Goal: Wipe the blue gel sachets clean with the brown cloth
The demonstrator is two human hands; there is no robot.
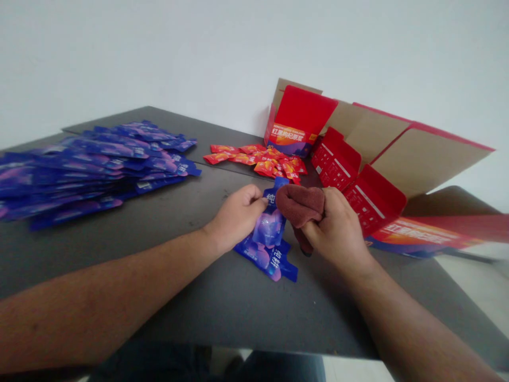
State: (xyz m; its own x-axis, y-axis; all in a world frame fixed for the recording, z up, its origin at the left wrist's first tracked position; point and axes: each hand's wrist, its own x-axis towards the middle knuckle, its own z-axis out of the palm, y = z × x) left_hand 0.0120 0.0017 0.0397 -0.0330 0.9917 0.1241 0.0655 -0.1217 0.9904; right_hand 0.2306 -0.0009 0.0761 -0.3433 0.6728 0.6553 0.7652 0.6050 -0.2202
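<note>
My left hand [238, 215] pinches the edge of a blue pouch [270, 225] held upright above the dark table. My right hand [336, 225] is closed round a folded brown cloth [300, 204], which touches the pouch's upper right side. Beneath the held pouch, another blue pouch [264, 257] lies on the tabletop, partly covered by it.
A large pile of blue pouches [99, 159] spreads over the table [191, 318] at the left. Small red sachets [258, 159] lie at the back centre. Open red boxes [302, 119] and cardboard flaps [421, 159] stand at the right. A wall rises behind.
</note>
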